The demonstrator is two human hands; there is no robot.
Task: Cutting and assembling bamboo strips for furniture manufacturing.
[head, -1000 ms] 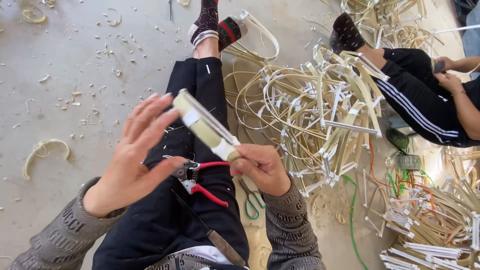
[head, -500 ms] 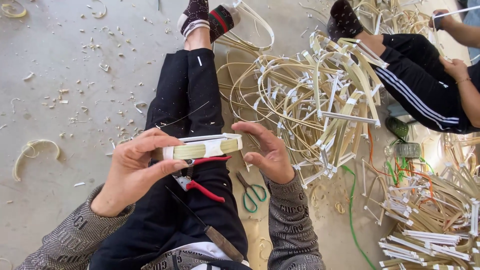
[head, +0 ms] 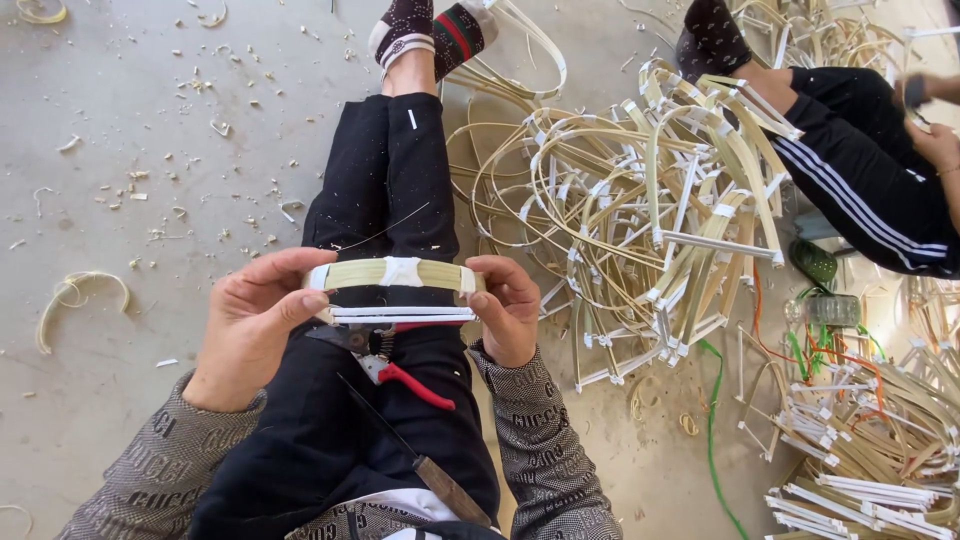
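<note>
I hold a small frame of pale bamboo strips [head: 392,275] bound with white tape, level above my lap. My left hand [head: 248,325] grips its left end, fingers curled over the top strip. My right hand [head: 507,307] pinches its right end. A thin dark wire sticks up from the frame's top. On my black trousers lie red-handled pliers [head: 395,372] and a knife with a brown handle [head: 430,470].
A big pile of finished bamboo frames [head: 640,220] lies to my right on the concrete floor. Another seated person in black striped trousers [head: 860,170] is at the upper right. More taped frames [head: 880,440], green cord [head: 712,420] and bamboo shavings [head: 75,295] are scattered about.
The frame has turned from tilted to level and both hands now grip its ends; a second ago my left hand was open beside it.
</note>
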